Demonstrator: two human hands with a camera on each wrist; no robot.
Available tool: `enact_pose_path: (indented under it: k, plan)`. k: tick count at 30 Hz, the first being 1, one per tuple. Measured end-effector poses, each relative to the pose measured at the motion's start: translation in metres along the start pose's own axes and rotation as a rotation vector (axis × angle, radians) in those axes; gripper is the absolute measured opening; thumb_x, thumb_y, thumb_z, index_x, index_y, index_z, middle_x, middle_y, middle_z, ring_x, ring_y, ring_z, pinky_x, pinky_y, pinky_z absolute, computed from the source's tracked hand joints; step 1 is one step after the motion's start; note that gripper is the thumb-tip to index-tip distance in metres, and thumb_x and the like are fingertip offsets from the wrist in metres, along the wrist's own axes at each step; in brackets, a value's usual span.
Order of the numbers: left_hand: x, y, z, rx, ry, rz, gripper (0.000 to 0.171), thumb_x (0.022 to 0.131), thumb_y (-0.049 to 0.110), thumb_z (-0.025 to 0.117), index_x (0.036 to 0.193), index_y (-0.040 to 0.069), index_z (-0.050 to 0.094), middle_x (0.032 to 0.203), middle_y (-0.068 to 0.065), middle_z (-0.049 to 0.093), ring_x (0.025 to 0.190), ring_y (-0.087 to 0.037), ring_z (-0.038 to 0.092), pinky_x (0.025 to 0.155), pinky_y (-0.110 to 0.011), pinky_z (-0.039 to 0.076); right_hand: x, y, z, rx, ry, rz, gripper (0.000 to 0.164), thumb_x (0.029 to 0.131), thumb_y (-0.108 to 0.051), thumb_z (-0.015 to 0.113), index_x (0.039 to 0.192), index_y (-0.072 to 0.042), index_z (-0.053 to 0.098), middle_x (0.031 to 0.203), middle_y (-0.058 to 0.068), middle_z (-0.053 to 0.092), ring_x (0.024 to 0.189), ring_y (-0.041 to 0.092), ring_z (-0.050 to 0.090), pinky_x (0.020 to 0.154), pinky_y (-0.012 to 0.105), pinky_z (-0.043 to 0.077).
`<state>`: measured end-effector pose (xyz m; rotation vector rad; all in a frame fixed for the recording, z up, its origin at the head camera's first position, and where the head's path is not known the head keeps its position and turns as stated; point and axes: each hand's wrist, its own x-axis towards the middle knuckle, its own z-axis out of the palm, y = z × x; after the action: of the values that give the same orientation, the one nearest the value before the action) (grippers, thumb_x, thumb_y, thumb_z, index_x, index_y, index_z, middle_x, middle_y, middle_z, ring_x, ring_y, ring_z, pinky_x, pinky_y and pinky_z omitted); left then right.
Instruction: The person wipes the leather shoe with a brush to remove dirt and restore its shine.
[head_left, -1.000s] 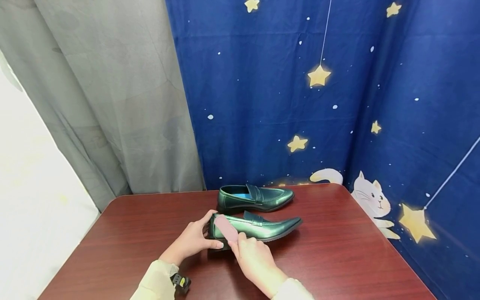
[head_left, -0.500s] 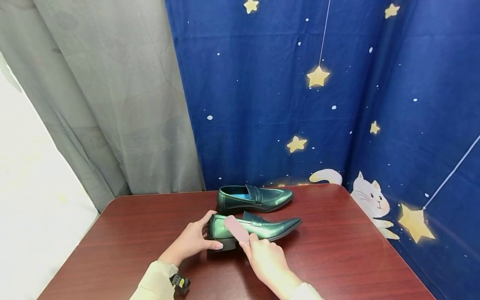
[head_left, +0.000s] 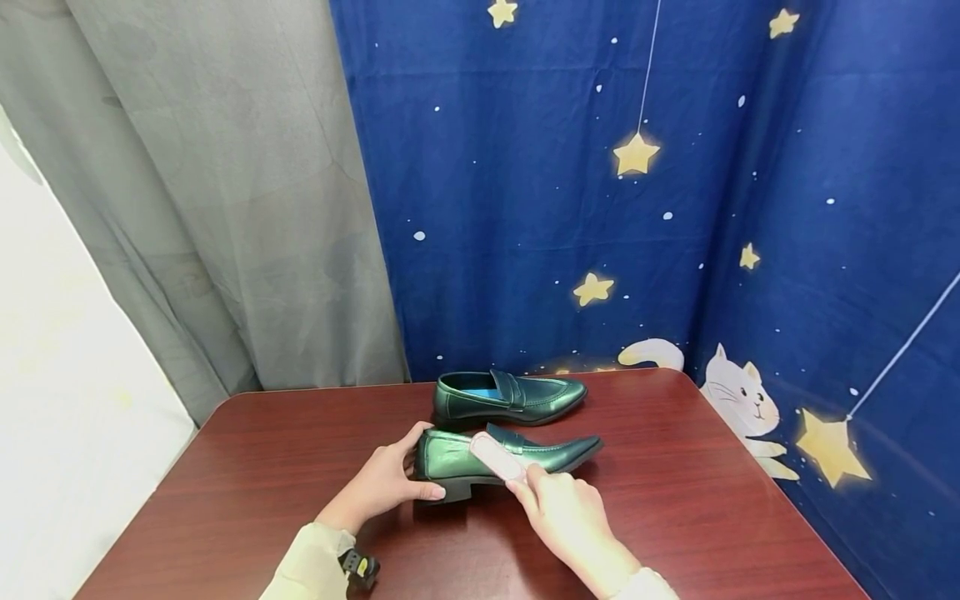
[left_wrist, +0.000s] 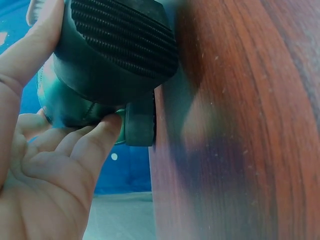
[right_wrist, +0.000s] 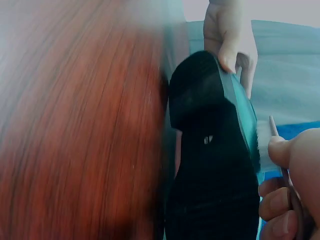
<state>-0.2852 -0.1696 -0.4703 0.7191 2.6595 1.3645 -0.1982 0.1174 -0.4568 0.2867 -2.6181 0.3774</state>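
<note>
In the head view a glossy green loafer [head_left: 448, 457] is tilted, its toe pointing right. My left hand [head_left: 384, 482] grips its heel end, thumb on the near side and fingers behind. The ridged black heel [left_wrist: 125, 45] fills the top of the left wrist view. My right hand [head_left: 566, 515] holds a pink-backed brush [head_left: 497, 457] by its handle, the head against the loafer's near side. White bristles [right_wrist: 265, 145] meet the green upper in the right wrist view, beside the black sole [right_wrist: 212, 180]. The palm side of the right hand is hidden in the head view.
A second green loafer [head_left: 543, 397] with a blue insole stands just behind, near the far edge of the reddish-brown table [head_left: 300, 425]. Beyond that edge hang a grey curtain [head_left: 300, 208] and a blue star-patterned curtain [head_left: 517, 192].
The brush and my right hand have slid rightward along the loafer's side, from near the heel toward its middle. My left hand has kept its grip at the heel.
</note>
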Motion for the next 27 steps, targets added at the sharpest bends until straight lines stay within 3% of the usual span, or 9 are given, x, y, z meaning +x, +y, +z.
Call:
enact_pose_path:
  k: [12,27]
  plan:
    - [-0.001,0.000,0.000,0.009,-0.004,-0.001,0.092,0.068,0.040,0.094,0.144,0.027,0.043,0.130,-0.006,0.066,0.125,-0.017,0.062,0.097,-0.033,0.055,-0.001,0.031,-0.011,0.037,-0.082,0.044,0.040,0.097,-0.051,0.062,0.072,-0.025,0.046,0.052,-0.007,0.039,0.047,0.021,0.051,0.045,0.035,0.031]
    - [-0.003,0.000,0.000,0.006,-0.014,0.014,0.093,0.069,0.041,0.093,0.145,0.027,0.042,0.131,-0.005,0.065,0.123,-0.016,0.062,0.099,-0.033,0.054,0.000,0.068,-0.025,0.005,-0.140,0.103,0.035,0.098,-0.051,0.061,0.076,-0.024,0.053,0.055,-0.007,0.045,0.050,0.019,0.051,0.049,0.036,0.035]
